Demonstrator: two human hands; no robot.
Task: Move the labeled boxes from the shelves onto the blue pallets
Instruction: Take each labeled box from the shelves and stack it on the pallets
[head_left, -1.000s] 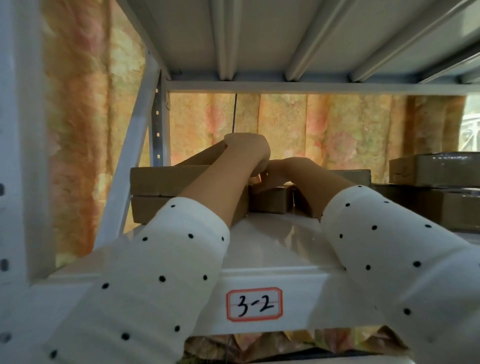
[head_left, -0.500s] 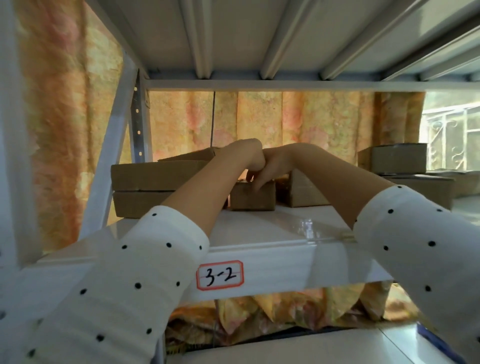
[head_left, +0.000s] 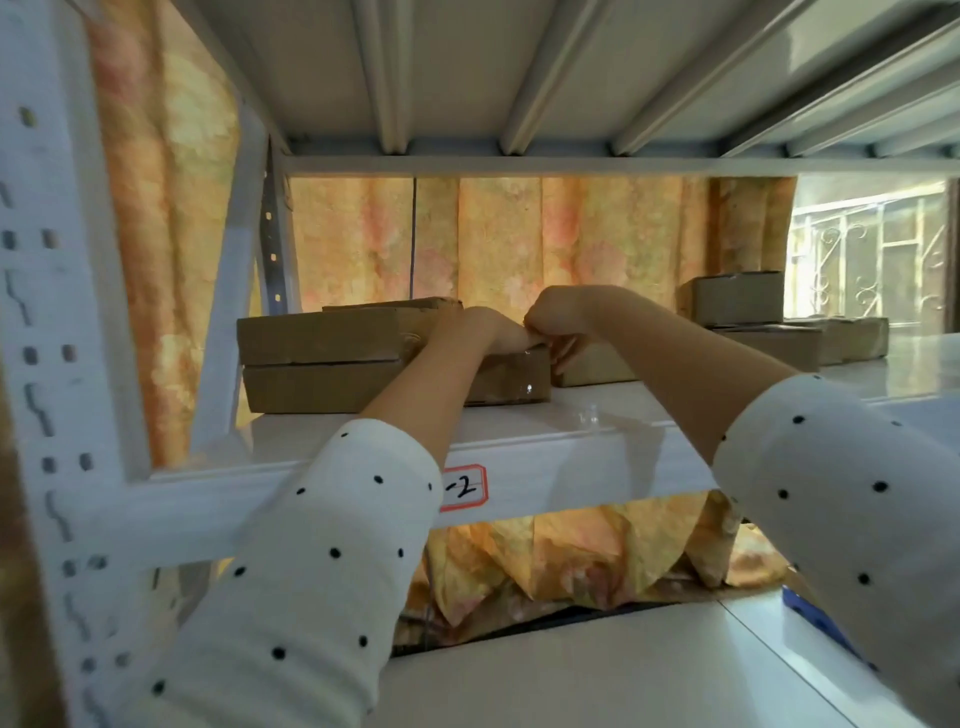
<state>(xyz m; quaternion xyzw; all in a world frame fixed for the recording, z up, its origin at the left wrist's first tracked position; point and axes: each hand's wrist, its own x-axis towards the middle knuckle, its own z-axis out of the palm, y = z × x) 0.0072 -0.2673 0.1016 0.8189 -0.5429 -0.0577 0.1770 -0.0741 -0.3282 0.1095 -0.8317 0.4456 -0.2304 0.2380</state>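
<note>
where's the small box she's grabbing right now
In the head view the small box sits mid-shelf, right of the two stacked flat boxes, under the left hand and right hand.

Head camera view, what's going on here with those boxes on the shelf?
A person in a white dotted top is reaching into a white metal shelf with both hands. The left hand and right hand meet over a small cardboard box, which sits on the shelf beside a stack of two flat boxes. The fingers seem to be gripping it, though the hold is partly hidden. More boxes wait further right. Nothing has left the shelf yet.
</note>
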